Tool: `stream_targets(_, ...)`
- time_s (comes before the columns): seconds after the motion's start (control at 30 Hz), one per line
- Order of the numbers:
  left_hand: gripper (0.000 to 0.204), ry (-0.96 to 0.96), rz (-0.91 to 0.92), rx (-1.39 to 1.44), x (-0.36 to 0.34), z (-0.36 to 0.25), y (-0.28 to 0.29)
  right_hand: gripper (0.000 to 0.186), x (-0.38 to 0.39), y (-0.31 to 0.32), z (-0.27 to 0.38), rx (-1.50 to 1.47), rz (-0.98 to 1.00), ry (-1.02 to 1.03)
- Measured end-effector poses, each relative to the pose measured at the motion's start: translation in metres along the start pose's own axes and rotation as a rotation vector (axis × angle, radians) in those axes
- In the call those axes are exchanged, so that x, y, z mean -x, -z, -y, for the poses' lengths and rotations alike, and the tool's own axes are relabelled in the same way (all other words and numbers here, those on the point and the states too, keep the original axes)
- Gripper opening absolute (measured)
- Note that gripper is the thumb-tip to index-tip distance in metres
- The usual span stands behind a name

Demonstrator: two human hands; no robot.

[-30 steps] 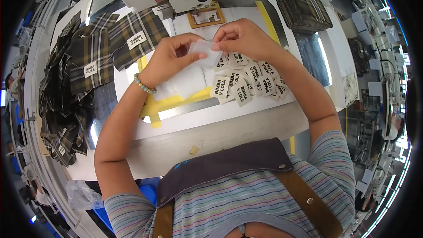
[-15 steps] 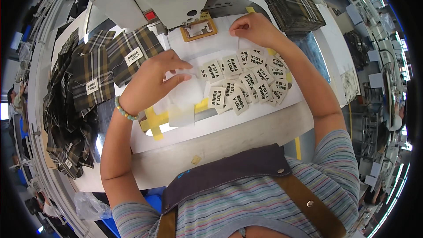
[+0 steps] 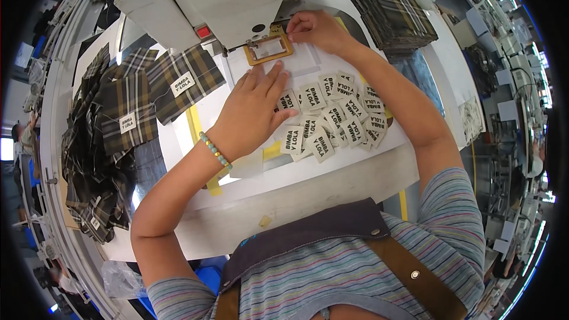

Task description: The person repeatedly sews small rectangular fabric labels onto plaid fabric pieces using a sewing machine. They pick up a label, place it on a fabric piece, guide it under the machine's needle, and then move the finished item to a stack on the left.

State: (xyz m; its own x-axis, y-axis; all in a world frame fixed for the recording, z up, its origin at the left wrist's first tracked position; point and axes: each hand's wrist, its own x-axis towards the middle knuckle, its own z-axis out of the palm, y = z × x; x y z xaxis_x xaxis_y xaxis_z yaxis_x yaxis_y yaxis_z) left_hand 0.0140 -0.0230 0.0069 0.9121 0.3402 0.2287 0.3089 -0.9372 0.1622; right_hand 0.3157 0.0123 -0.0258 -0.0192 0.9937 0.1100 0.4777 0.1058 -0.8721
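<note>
My left hand (image 3: 252,112) lies with fingers outstretched on white sheeting (image 3: 222,101), its fingertips just below a small tan frame (image 3: 269,57) at the white machine head (image 3: 216,3). My right hand (image 3: 314,32) has curled fingers at that frame's upper right corner; whatever is between them, if anything, is too small to make out. A translucent piece (image 3: 305,59) lies beside the frame, under the machine. A loose heap of small cream printed labels (image 3: 332,115) spreads to the right of my left hand.
Plaid fabric pieces (image 3: 133,95), some with cream labels, are piled at the left. A neat stack of plaid pieces (image 3: 391,12) stands back right. Yellow tape (image 3: 192,118) crosses the white work surface (image 3: 255,186). A blue bin (image 3: 210,271) is below; other people (image 3: 21,136) appear at the rim.
Both hands have parted from the translucent piece they held. My left hand moved up toward the frame and flattened; my right hand moved up and left to the frame's corner.
</note>
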Motion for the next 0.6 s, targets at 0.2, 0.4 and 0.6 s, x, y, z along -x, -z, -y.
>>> stream_targets(0.2,0.074,0.082,0.004,-0.059,0.006,0.003,-0.006,0.028,0.024,0.01,0.033,0.325,0.021,0.031)
stream_targets(0.4,0.073,0.088,-0.011,-0.005,0.018,0.012,-0.005,0.042,0.083,-0.003,0.041,0.7,0.097,0.323)
stream_targets(0.6,0.072,0.101,-0.005,-0.014,0.018,0.013,-0.002,0.053,0.097,-0.037,0.048,0.818,0.038,0.348)
